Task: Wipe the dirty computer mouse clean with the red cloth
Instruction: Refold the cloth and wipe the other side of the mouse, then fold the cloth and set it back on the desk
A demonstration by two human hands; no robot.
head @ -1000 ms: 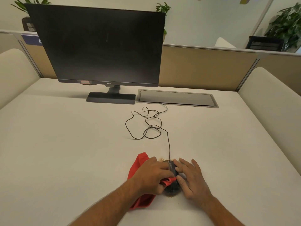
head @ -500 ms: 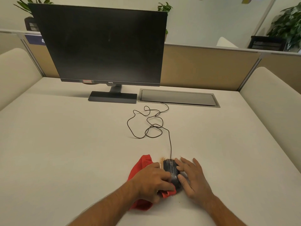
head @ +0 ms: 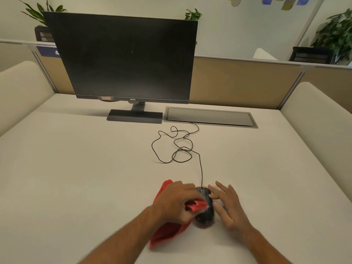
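Head view: I see black computer mouse (head: 206,208) on white matte bench (head: 76,178), near edge, long axis running away from me, cable end pointing toward monitor (head: 122,58). Thin black cable (head: 201,168) leaves front, loops toward grey hatch (head: 209,117). Left hand (head: 176,201) curled shut on red cloth (head: 167,233), soft, crumpled, fold pressed onto mouse left side. Right hand (head: 227,205) flat, fingers (head: 214,196) spread, resting against mouse right side. Brown specks around mouse rear.

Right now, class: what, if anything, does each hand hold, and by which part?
The left hand grips the red cloth bunched around its middle. The right hand holds nothing; its open fingers steady the mouse at its right side.
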